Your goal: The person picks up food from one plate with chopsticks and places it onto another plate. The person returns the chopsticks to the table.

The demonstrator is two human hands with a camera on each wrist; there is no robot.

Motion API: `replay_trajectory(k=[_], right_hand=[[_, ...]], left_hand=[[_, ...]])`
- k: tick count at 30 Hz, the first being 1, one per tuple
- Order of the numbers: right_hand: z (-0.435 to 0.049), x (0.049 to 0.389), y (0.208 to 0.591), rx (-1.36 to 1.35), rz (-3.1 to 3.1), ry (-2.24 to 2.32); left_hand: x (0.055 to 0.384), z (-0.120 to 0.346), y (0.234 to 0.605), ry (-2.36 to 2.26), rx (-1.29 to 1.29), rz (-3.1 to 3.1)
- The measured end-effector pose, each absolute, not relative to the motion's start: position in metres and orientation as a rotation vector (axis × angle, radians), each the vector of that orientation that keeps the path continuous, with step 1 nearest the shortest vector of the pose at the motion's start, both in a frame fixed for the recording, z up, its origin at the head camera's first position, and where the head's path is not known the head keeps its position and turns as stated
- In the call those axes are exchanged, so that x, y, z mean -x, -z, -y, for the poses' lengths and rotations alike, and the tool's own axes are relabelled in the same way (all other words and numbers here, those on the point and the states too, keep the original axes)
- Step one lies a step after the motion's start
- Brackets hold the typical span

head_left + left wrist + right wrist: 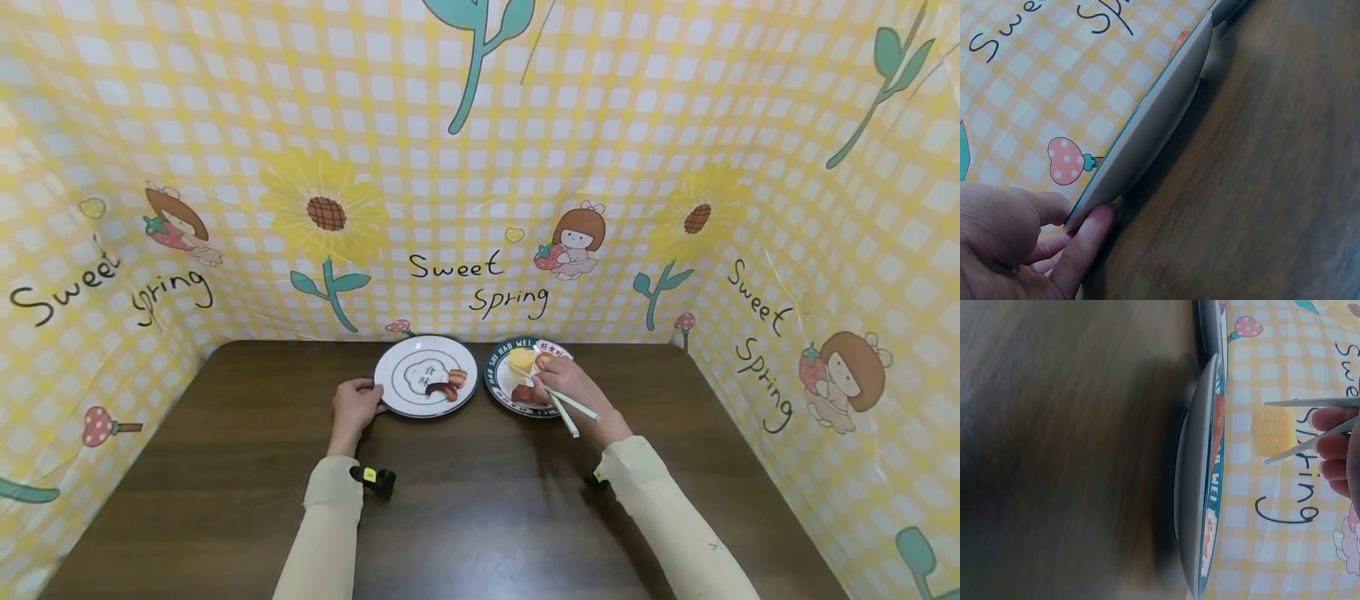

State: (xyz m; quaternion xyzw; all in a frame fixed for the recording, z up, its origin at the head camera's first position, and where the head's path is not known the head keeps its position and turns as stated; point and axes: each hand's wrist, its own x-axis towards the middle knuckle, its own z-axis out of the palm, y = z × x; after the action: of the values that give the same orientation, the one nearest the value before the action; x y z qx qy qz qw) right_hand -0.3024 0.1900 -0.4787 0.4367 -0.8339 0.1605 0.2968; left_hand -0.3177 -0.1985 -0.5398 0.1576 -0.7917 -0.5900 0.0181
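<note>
My left hand (356, 408) pinches the near-left rim of a white plate (396, 367) with a thin dark edge, thumb below it in the left wrist view. On that plate lie a dark reddish curved food piece (441, 390) and a striped bacon-like piece (457, 377). My right hand (567, 383) holds a pair of pale green chopsticks (1329, 402). Between their tips is a yellow corn piece (1272, 430), raised above the green-rimmed plate (492, 367). A reddish-brown meat piece (529, 394) lies on this plate, partly behind the chopsticks.
Both plates stand side by side near the back edge of a dark wooden table (450, 500). A yellow checked cloth (420, 192) with printed flowers and girls walls in the back and both sides. Each wrist wears a small black camera (373, 480).
</note>
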Motion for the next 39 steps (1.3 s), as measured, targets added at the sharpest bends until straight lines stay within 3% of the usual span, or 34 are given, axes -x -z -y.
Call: replay_trajectory(k=[39], right_hand=[[-0.131, 0.292, 0.476, -1.296, 2.178, -0.518]], left_hand=[[0.317, 0.197, 0.541, 1.823, -0.461, 2.441]])
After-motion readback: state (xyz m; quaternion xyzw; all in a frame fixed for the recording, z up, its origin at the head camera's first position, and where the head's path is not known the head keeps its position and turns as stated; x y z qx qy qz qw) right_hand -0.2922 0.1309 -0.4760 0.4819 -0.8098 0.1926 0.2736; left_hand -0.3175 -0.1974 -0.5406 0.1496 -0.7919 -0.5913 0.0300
